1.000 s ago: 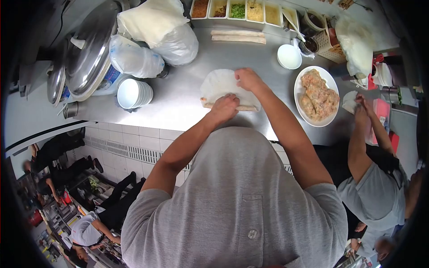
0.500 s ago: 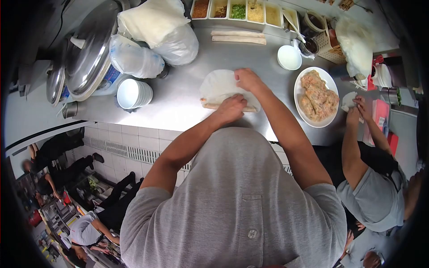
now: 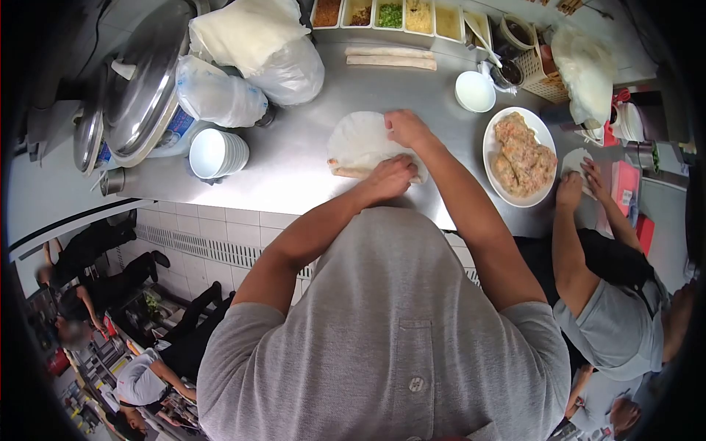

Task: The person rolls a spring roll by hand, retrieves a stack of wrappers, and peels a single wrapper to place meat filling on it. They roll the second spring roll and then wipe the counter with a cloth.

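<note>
A thin, round white wrapper (image 3: pixel 358 134) lies on the steel counter in front of me. Its near edge is folded over into a roll (image 3: pixel 349 172), and a little orange filling shows at the left end. My left hand (image 3: pixel 393 177) is closed over the right end of that roll, its fingers curled and partly hidden. At the wrapper's far right edge, my right hand (image 3: pixel 405 128) is closed on the sheet with bent fingers. Two long finished rolls (image 3: pixel 390 58) lie side by side farther back. To the right stands an oval white dish (image 3: pixel 489 170) of minced filling (image 3: pixel 523 158).
Behind the rolls is a row of topping containers (image 3: pixel 389 15). A small white bowl (image 3: pixel 475 92) sits right of centre, stacked bowls (image 3: pixel 219 153) and plastic bags (image 3: pixel 287 77) on the left. At right, a co-worker's hands (image 3: pixel 577 185) handle another wrapper (image 3: pixel 576 162).
My left hand has slid slightly right along the roll toward its right end. My right hand stays at the far edge. The co-worker's hands have spread apart over their wrapper.
</note>
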`<state>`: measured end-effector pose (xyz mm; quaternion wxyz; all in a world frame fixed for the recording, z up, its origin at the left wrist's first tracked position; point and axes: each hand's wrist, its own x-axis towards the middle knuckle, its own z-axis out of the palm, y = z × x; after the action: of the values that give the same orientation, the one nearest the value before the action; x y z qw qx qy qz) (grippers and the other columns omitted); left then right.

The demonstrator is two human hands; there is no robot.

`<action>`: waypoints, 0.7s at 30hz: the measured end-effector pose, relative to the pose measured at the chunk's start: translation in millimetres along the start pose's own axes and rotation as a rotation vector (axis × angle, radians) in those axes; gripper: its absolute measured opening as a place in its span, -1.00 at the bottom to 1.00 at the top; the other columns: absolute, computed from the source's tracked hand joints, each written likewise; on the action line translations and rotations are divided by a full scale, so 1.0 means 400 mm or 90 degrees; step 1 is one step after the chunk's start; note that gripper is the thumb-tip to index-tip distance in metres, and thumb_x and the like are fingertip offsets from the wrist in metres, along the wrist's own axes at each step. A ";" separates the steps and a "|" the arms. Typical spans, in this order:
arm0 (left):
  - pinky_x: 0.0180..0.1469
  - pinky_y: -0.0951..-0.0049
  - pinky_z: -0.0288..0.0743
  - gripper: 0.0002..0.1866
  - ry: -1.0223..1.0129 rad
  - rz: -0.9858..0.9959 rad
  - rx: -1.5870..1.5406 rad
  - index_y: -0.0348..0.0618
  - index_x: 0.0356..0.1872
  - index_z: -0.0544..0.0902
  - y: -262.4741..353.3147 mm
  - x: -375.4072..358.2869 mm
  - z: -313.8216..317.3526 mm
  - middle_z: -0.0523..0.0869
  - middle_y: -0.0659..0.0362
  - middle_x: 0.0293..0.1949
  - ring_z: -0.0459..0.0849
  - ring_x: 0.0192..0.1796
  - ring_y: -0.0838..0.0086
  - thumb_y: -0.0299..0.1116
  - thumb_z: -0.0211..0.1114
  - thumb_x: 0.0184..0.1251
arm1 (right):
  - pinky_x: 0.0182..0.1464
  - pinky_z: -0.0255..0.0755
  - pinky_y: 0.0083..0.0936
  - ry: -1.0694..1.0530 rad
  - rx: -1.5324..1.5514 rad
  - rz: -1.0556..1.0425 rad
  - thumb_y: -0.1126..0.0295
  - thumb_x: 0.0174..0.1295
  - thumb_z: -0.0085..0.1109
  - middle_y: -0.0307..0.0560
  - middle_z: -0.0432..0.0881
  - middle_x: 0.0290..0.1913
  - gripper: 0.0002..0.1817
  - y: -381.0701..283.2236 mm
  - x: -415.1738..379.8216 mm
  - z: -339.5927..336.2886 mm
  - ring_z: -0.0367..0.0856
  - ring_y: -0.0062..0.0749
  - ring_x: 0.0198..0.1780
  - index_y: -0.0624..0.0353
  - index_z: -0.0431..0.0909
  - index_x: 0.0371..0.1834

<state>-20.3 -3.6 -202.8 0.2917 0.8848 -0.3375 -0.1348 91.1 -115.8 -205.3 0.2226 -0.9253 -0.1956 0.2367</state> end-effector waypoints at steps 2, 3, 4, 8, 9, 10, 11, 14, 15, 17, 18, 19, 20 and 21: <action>0.10 0.21 0.60 -0.76 -0.008 -0.001 -0.002 -0.25 -0.27 0.68 -0.002 0.004 0.003 0.64 0.02 -0.07 0.63 0.08 0.15 -0.52 0.31 -0.06 | 0.11 0.50 -0.19 0.014 -0.001 -0.006 0.41 -0.03 0.46 0.04 0.70 -0.11 -0.71 0.001 0.001 -0.006 0.62 0.00 0.05 0.12 0.64 -0.20; 0.10 0.20 0.59 -0.76 0.026 0.023 0.002 -0.25 -0.26 0.68 -0.001 0.002 0.010 0.64 0.02 -0.07 0.63 0.07 0.15 -0.53 0.31 -0.06 | 0.10 0.50 -0.19 0.008 0.001 -0.005 0.41 -0.03 0.45 0.05 0.70 -0.12 -0.71 0.004 0.003 -0.005 0.62 0.00 0.04 0.12 0.63 -0.21; 0.11 0.20 0.58 -0.75 0.059 0.045 0.008 -0.24 -0.25 0.67 -0.007 -0.002 0.014 0.63 0.01 -0.07 0.63 0.07 0.14 -0.53 0.30 -0.05 | 0.09 0.51 -0.19 0.001 0.007 -0.007 0.42 -0.03 0.45 0.07 0.70 -0.13 -0.72 0.003 0.009 -0.001 0.62 0.01 0.03 0.12 0.63 -0.22; 0.13 0.19 0.56 -0.72 0.019 0.043 0.007 -0.21 -0.22 0.66 -0.016 -0.022 0.000 0.63 0.01 -0.09 0.62 0.08 0.12 -0.51 0.32 -0.05 | 0.06 0.51 -0.18 0.012 0.027 -0.003 0.43 -0.06 0.44 0.08 0.70 -0.15 -0.73 0.006 0.002 0.011 0.62 0.03 0.01 0.13 0.63 -0.26; 0.15 0.17 0.53 -0.68 0.018 0.021 -0.010 -0.21 -0.15 0.64 -0.018 -0.038 -0.023 0.61 0.03 -0.06 0.60 0.09 0.12 -0.47 0.35 -0.02 | 0.05 0.51 -0.18 0.016 0.019 -0.019 0.44 -0.07 0.44 0.08 0.70 -0.16 -0.74 0.009 0.002 0.010 0.62 0.04 0.00 0.14 0.62 -0.28; 0.16 0.14 0.51 -0.63 0.017 0.003 -0.024 -0.21 -0.08 0.62 -0.030 -0.052 -0.045 0.60 0.04 -0.03 0.58 0.11 0.11 -0.43 0.39 0.02 | 0.04 0.51 -0.18 0.024 0.010 -0.033 0.44 -0.08 0.43 0.08 0.70 -0.17 -0.75 0.012 0.009 0.003 0.62 0.04 0.00 0.14 0.62 -0.29; 0.14 0.14 0.51 -0.63 0.052 -0.030 0.011 -0.18 -0.09 0.61 -0.052 -0.086 -0.058 0.60 0.05 -0.05 0.58 0.09 0.12 -0.42 0.40 0.02 | 0.04 0.51 -0.18 0.025 0.011 -0.032 0.44 -0.08 0.43 0.08 0.70 -0.17 -0.75 0.013 0.012 0.002 0.62 0.04 0.00 0.14 0.62 -0.29; 0.07 0.15 0.48 -0.66 0.059 -0.149 0.082 -0.11 -0.14 0.60 -0.099 -0.197 -0.112 0.59 0.10 -0.10 0.59 0.03 0.17 -0.39 0.44 0.01 | 0.15 0.49 -0.19 -0.018 0.003 -0.010 0.44 -0.03 0.43 -0.01 0.70 -0.07 -0.71 0.010 0.004 0.003 0.60 -0.03 0.09 0.10 0.62 -0.20; 0.07 0.15 0.48 -0.66 0.055 -0.151 0.080 -0.11 -0.14 0.60 -0.096 -0.215 -0.127 0.59 0.10 -0.10 0.59 0.03 0.17 -0.39 0.44 0.01 | 0.16 0.49 -0.20 -0.022 0.001 -0.008 0.44 -0.02 0.44 -0.02 0.70 -0.07 -0.72 0.006 0.001 -0.002 0.59 -0.05 0.11 0.10 0.62 -0.21; 0.08 0.18 0.44 -0.69 0.032 -0.179 0.112 -0.07 -0.15 0.61 -0.098 -0.224 -0.159 0.60 0.13 -0.10 0.59 0.03 0.22 -0.38 0.43 0.03 | 0.17 0.48 -0.20 -0.019 -0.004 -0.010 0.43 -0.01 0.44 -0.03 0.70 -0.07 -0.73 -0.008 0.006 -0.016 0.58 -0.07 0.13 0.10 0.62 -0.22; 0.08 0.18 0.44 -0.69 0.033 -0.181 0.113 -0.07 -0.15 0.61 -0.104 -0.228 -0.156 0.60 0.13 -0.10 0.59 0.03 0.22 -0.38 0.43 0.03 | 0.17 0.48 -0.21 -0.027 -0.002 0.004 0.45 -0.01 0.44 -0.04 0.70 -0.07 -0.74 -0.010 0.007 -0.014 0.57 -0.08 0.15 0.10 0.62 -0.22; 0.08 0.19 0.42 -0.69 0.023 -0.181 0.117 -0.07 -0.15 0.62 -0.114 -0.224 -0.153 0.61 0.14 -0.10 0.59 0.04 0.23 -0.37 0.43 0.04 | 0.17 0.48 -0.22 -0.033 -0.001 0.018 0.46 -0.01 0.43 -0.05 0.70 -0.07 -0.74 -0.010 0.009 -0.017 0.55 -0.10 0.16 0.10 0.61 -0.23; 0.09 0.20 0.41 -0.70 0.012 -0.180 0.120 -0.07 -0.16 0.62 -0.121 -0.221 -0.149 0.61 0.15 -0.10 0.59 0.04 0.24 -0.36 0.43 0.05 | 0.17 0.48 -0.22 -0.031 -0.003 0.017 0.46 -0.01 0.43 -0.05 0.70 -0.07 -0.74 -0.011 0.008 -0.017 0.55 -0.10 0.16 0.10 0.61 -0.23; 0.09 0.20 0.41 -0.70 0.015 -0.179 0.122 -0.07 -0.16 0.62 -0.121 -0.219 -0.151 0.61 0.15 -0.10 0.59 0.04 0.24 -0.36 0.43 0.05 | 0.13 0.50 -0.21 -0.016 -0.012 0.010 0.45 -0.02 0.44 -0.03 0.70 -0.09 -0.74 -0.012 0.003 -0.017 0.58 -0.05 0.10 0.11 0.62 -0.24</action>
<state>-33.1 110.5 -180.7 0.1883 0.9485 -0.2183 -0.1313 94.4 -113.4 -197.9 0.2092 -0.9257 -0.1938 0.2484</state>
